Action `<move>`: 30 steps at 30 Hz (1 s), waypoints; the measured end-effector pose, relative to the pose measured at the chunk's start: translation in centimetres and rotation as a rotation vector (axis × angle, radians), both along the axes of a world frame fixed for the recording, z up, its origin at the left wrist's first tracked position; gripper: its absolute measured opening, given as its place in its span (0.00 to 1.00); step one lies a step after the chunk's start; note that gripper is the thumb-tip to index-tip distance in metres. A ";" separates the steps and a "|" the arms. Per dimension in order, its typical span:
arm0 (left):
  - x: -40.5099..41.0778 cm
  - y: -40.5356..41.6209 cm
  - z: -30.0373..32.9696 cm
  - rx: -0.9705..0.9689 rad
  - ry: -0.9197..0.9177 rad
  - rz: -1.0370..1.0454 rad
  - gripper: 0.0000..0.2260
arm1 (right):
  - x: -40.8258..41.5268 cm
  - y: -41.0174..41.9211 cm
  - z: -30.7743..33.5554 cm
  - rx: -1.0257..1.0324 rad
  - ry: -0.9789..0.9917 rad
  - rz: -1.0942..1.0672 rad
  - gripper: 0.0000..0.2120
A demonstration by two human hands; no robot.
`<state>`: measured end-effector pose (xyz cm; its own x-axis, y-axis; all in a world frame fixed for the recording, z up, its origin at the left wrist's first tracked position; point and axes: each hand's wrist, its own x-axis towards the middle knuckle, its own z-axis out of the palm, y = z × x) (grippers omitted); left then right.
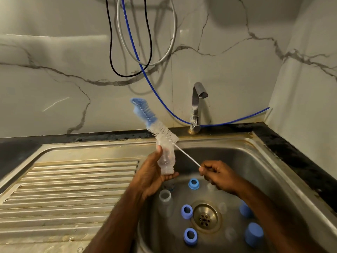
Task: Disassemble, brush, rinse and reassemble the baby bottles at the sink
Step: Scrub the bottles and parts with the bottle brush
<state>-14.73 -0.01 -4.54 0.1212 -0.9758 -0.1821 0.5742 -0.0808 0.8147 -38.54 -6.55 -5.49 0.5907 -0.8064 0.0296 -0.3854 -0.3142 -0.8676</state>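
1. Left hand [152, 177] is up over the left rim of the stainless steel sink [273, 172], fingers and thumb wrapped round a clear plastic baby bottle [166, 160], threaded neck pointing down into the palm.
2. Right hand [218, 175] pinches the thin white wire handle of the blue-and-white bristled bottle brush [155, 123]; fingers curled tight on the wire.
3. The brush head sits outside the bottle, angled up and left over its upturned base, with the blue tip highest.
4. Down in the basin, near the round metal drain [206, 217], lie three blue plastic collar rings [187, 211], two blue caps [253, 233] towards the right wall, and a second clear bottle [165, 202] by the left wall.
5. Chrome tap [197, 108] stands at the sink's back edge.
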 end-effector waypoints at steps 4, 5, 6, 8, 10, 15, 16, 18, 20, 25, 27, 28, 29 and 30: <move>0.6 0.1 0.1 -0.006 -0.028 -0.003 0.19 | -1.1 -0.7 0.4 -0.029 -0.014 -0.015 0.11; 0.6 0.2 0.1 0.001 -0.025 -0.018 0.20 | -1.2 -0.9 0.2 -0.041 -0.031 -0.050 0.11; 0.4 0.2 0.2 0.011 -0.012 -0.030 0.21 | -1.0 -0.8 0.1 -0.039 -0.049 -0.071 0.11; 0.1 0.2 0.3 0.014 0.041 -0.047 0.23 | -0.3 -0.3 0.1 -0.008 -0.064 -0.042 0.11; 0.2 0.3 0.4 0.002 0.127 -0.051 0.23 | -0.5 -0.1 0.3 0.038 -0.046 0.021 0.11; 0.7 0.4 0.6 -0.016 0.238 -0.048 0.22 | -0.9 -0.6 0.0 -0.054 -0.005 -0.080 0.10; 0.5 0.4 0.7 -0.012 0.231 -0.061 0.24 | -0.3 -0.3 0.0 -0.071 -0.009 -0.071 0.10; 0.1 0.5 0.7 -0.017 0.227 -0.080 0.25 | 0.4 0.3 0.2 -0.038 -0.027 -0.004 0.10; 0.3 0.5 0.9 -0.037 0.241 -0.071 0.24 | -0.2 0.1 0.6 -0.022 -0.012 0.040 0.10; 0.5 0.3 0.8 0.011 0.201 -0.077 0.27 | -0.3 -0.2 0.2 -0.101 -0.017 -0.073 0.09; 0.4 0.4 0.7 0.023 0.180 -0.079 0.29 | 0.1 0.2 0.3 -0.061 -0.009 -0.031 0.09; 0.5 0.3 0.7 0.018 0.191 -0.071 0.29 | -0.1 0.1 0.5 -0.038 0.006 -0.002 0.09; 0.8 0.3 0.7 0.015 0.210 -0.052 0.29 | -0.6 -0.1 0.7 -0.038 0.024 0.017 0.09; 1.1 0.3 0.7 0.018 0.225 -0.035 0.29 | -1.0 -0.4 0.7 -0.049 0.035 0.015 0.09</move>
